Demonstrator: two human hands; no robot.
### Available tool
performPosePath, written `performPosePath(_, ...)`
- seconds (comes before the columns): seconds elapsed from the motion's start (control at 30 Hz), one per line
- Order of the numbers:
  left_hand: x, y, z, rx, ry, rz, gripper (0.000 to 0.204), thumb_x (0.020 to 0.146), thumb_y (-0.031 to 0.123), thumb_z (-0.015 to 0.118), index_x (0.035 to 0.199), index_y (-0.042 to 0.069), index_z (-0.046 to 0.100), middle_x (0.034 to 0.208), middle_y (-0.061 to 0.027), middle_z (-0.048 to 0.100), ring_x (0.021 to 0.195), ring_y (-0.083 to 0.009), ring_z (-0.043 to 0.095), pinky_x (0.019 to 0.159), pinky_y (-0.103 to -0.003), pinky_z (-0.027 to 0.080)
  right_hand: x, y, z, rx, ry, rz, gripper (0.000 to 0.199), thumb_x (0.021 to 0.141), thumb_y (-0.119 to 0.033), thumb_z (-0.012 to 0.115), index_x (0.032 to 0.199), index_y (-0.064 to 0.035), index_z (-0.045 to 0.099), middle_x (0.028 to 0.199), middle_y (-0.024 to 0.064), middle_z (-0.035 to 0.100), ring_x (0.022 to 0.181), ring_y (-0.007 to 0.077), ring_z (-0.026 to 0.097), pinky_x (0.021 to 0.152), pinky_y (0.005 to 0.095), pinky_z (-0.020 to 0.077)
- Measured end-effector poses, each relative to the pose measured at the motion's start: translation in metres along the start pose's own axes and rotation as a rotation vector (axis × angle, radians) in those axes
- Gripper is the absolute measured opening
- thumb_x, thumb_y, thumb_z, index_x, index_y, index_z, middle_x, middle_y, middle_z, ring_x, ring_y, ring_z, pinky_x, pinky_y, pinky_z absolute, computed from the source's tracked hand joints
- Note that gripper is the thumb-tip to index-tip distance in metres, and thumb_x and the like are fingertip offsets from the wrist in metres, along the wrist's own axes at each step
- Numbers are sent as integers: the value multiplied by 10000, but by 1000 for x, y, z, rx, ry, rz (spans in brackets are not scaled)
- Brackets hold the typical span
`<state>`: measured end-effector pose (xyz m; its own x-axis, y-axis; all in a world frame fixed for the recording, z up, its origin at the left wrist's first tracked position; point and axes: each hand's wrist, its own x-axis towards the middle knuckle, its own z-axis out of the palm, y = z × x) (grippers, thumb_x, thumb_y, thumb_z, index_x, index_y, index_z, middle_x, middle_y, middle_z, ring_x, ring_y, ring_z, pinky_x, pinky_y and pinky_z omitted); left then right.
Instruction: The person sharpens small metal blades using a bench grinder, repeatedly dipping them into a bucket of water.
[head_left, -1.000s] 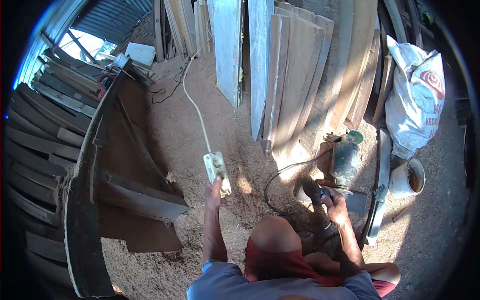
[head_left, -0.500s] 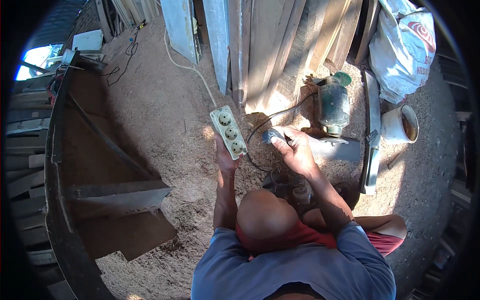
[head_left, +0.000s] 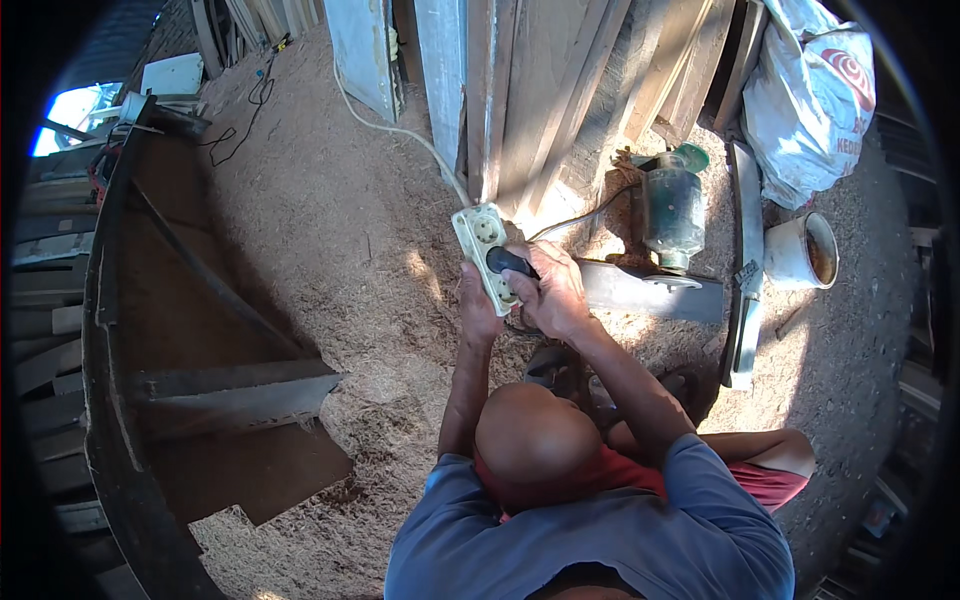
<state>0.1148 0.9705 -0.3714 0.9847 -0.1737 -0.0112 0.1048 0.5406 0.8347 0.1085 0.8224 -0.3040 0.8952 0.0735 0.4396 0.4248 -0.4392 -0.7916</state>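
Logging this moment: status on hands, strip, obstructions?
Left hand holding power strip. Right hand gripping black plug at strip's middle socket; seating unclear. Right hand partly blocks view.

Pale oblong power strip (head_left: 485, 250), sockets up, held aslant in the left hand (head_left: 481, 311), cream cord (head_left: 438, 158) leaving its far end; black plug (head_left: 509, 262) in the right hand (head_left: 558, 296) covers the middle socket, seating unclear

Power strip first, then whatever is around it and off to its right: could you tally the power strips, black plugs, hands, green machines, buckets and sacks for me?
Power strip: 1
Black plug: 1
Hands: 2 (left hand, right hand)
Green cylindrical machine: 1
Bucket: 1
White sack: 1
Total: 7
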Motion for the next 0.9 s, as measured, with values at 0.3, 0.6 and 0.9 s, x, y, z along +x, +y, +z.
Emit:
performPosePath(0.3,-1,-5,9,219,85,-22,626,1030,520,199,1202,2,506,879,-40,610,705,-124,597,558,-236,476,-7,14,4,-109,-73,95,342,742,-108,722,1064,-39,628,936,173,614,904,391,581,822,467,462)
performPosePath(0.6,-3,-16,-58,121,112,-68,389,1000,313,495,1225,-5,489,969,-118,651,776,-184,652,683,-305,543,-33,12,0,-88,-265,248,323,861,-240,627,1133,-65,635,1069,189,618,1075,369,582,914,450,481)
performPosePath(0.9,17,49,-250,1279,490,-41,325,938,258,619,1149,15,574,880,-103,659,707,-171,632,605,-311,522,-80,61,-221,133,51,494,232,916,-155,639,1077,12,647,960,139,700,926,204,653,824,321,505)
